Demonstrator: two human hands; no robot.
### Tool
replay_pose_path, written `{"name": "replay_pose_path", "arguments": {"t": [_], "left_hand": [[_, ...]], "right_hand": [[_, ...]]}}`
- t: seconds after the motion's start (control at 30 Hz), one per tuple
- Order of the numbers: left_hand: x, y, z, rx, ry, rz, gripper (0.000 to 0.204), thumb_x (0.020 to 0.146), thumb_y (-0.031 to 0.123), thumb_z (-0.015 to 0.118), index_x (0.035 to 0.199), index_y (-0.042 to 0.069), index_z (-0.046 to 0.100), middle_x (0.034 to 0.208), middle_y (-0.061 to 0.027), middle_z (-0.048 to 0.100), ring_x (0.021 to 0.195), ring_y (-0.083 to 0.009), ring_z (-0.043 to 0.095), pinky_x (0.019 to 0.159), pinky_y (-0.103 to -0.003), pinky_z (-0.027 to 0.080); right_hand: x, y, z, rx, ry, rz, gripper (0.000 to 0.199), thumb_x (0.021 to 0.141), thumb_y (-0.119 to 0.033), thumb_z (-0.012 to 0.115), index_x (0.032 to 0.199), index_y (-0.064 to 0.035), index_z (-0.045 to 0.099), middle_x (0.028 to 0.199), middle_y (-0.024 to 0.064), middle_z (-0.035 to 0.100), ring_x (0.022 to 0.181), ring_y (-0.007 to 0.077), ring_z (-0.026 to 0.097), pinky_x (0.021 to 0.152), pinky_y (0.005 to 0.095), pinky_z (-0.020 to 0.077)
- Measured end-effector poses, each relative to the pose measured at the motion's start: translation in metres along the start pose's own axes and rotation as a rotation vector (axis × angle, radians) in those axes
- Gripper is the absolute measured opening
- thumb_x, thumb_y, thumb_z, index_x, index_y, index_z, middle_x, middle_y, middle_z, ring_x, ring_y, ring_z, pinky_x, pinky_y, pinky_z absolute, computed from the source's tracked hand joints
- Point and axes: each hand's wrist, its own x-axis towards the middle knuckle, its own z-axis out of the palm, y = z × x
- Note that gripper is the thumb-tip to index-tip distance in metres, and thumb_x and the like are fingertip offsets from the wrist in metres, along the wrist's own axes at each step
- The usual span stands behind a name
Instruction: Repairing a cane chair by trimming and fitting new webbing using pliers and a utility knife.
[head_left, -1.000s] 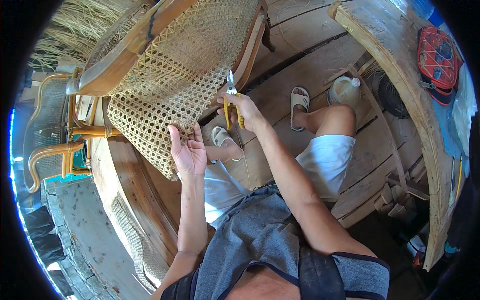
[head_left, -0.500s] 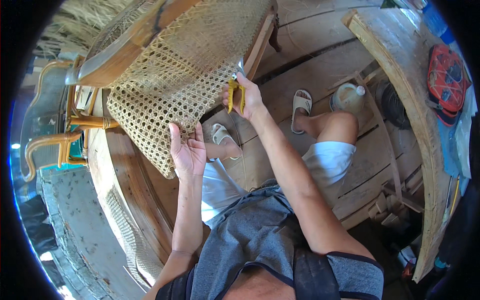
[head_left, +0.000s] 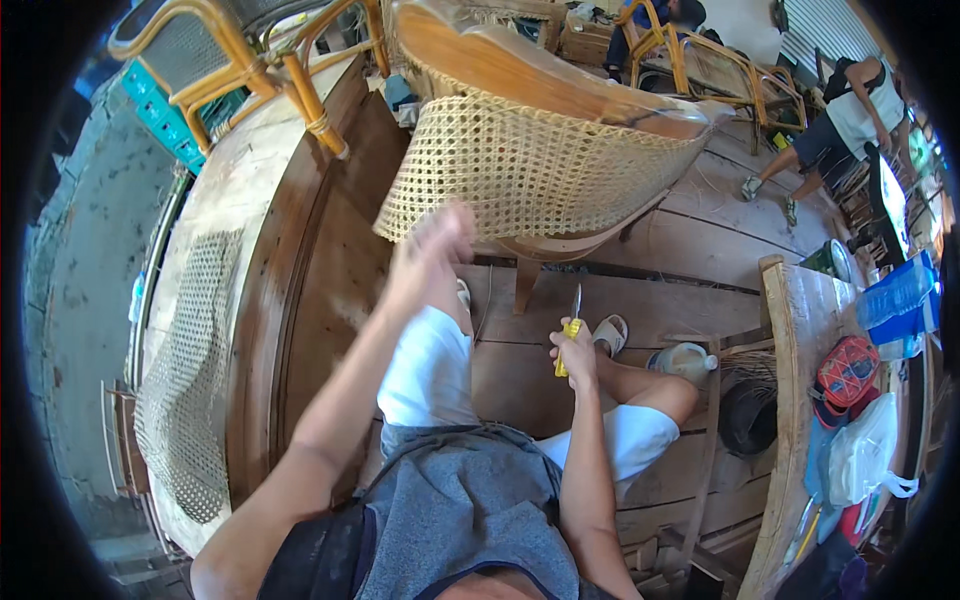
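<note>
Right hand (head_left: pixel 576 354) clamps around yellow-handled cutters (head_left: pixel 571 329), long axis fore-and-aft, tip (head_left: pixel 578 296) pointing forward.

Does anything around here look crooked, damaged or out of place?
The woven cane sheet hangs below the curved wooden frame, its lower edge loose, so it looks unfinished. Another cane piece lies rumpled on the wooden bench at left. I see no obvious spill.

Left hand (head_left: pixel 438 238) blurred, right hand (head_left: pixel 576 355) curled
</note>
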Motion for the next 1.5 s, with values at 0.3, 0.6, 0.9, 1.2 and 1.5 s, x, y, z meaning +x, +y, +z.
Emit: {"name": "replay_pose_path", "arguments": {"t": [0.3,0.6,0.9,1.2,1.5], "left_hand": [[0.142,0.066,-0.065,1.018,-0.034,0.409,0.114,0.061,0.070,0.072,0.138,-0.005,0.034,0.135,-0.0268,0.044,0.126,-0.0363,0.044,0.104,-0.042,0.038],[0.109,0.053,-0.040,1.061,0.076,0.390,0.088,0.068,0.057,0.072,0.130,-0.001,0.047,0.084,-0.0219,0.066,0.084,-0.0341,0.065,0.083,-0.039,0.051],[0.148,0.041,-0.029,1.168,0.476,0.742,0.066,0.078,0.048,0.062,0.122,0.000,0.052,0.088,-0.0172,0.066,0.088,-0.0295,0.064,0.086,-0.038,0.048],[0.201,0.004,-0.047,1.245,0.923,1.004,0.047,0.088,0.040,0.052,0.115,0.002,0.057,0.092,-0.0126,0.067,0.092,-0.0249,0.062,0.089,-0.036,0.046],[0.254,-0.014,-0.037,1.227,1.376,1.317,0.035,0.098,0.031,0.043,0.108,0.004,0.062,0.097,-0.0079,0.067,0.097,-0.0203,0.061,0.091,-0.035,0.043]], "right_hand": [[-0.063,-0.141,0.059,0.260,-0.452,-0.235,0.046,0.090,-0.021,0.056,0.130,-0.0009,0.046,0.110,0.0101,0.062,0.084,0.0160,0.061,0.055,0.0207,0.0429],[-0.092,-0.268,0.171,1.116,-0.869,-0.070,0.023,0.090,-0.019,0.054,0.102,0.0000,0.052,0.105,0.0146,0.058,0.106,0.0318,0.057,0.077,0.0347,0.0553],[-0.074,-0.322,0.252,1.383,-0.569,0.051,0.023,0.088,-0.023,0.057,0.095,-0.0010,0.052,0.088,0.0177,0.057,0.084,0.0304,0.058,0.072,0.0374,0.0477],[-0.053,-0.321,0.276,1.492,-0.274,0.075,0.026,0.091,-0.021,0.055,0.109,-0.0036,0.048,0.102,0.0134,0.053,0.094,0.0262,0.055,0.079,0.0353,0.0512],[-0.021,-0.323,0.282,1.497,-0.362,-0.031,0.025,0.090,-0.018,0.055,0.110,-0.0067,0.046,0.107,0.0100,0.047,0.095,0.0200,0.048,0.077,0.0331,0.0474]]}}
